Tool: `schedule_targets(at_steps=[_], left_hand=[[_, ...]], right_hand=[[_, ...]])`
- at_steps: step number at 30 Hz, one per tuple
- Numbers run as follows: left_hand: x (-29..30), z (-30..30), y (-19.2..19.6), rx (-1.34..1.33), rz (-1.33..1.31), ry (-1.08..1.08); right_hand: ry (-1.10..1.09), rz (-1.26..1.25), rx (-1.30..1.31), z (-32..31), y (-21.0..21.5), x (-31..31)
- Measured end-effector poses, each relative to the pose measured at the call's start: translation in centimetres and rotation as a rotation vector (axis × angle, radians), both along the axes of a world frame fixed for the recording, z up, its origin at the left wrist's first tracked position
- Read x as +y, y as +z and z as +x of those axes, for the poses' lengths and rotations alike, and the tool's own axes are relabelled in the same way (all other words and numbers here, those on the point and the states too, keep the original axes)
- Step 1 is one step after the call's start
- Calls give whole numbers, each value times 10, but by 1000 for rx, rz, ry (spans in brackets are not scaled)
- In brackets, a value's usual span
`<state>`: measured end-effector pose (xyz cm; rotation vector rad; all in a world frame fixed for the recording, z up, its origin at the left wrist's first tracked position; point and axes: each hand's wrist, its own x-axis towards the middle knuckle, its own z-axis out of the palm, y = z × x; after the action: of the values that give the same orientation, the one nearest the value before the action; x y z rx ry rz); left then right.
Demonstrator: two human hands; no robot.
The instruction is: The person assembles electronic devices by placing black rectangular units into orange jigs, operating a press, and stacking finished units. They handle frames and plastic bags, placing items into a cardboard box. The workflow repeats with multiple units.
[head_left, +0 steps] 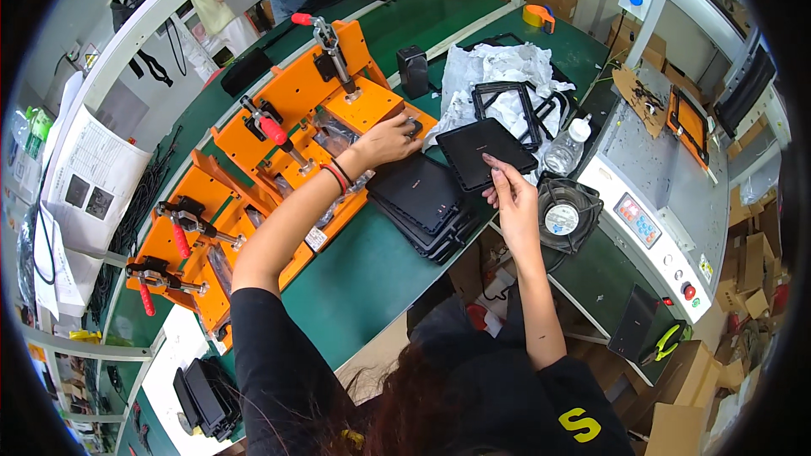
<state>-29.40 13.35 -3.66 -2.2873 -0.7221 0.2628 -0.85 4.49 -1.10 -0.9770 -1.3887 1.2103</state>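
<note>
A flat, black square panel [483, 154] is held at its near edge by my right hand [512, 199], fingers closed on it. The panel is raised at the right of a stack of similar black panels [414, 190] on the green table. My left hand [387, 140] reaches to the right end of an orange clamping fixture [287, 118]. Its fingers are bent together around a small dark thing at the fixture's edge, too hidden to name. Red-handled toggle clamps [272, 131] stand along the fixture, and clear-wrapped parts [336, 133] lie in it.
Crumpled white wrapping [498, 67] with black frames [504, 107] lies beyond the panel. A clear bottle [568, 150] and a round fan [564, 215] stand at the right, beside a grey machine [676, 177]. Green-handled pliers [667, 342] lie near it. More black panels [207, 399] sit lower left.
</note>
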Motion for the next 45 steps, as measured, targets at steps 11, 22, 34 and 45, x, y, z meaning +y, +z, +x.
schedule_targets(at_steps=[11,22,34,45], left_hand=[[-35,13,100,-1080,521,469],[-71,33,-14,-871,-283,350],[-98,36,9,-965,-248,243],[37,-50,188,-2942,-105,171]], right_hand=[[-27,11,6,5,-1,-5],[-96,69,-43,10,7,-19],[-102,27,-7,19,-1,-22],[-94,25,-10,11,10,-26]])
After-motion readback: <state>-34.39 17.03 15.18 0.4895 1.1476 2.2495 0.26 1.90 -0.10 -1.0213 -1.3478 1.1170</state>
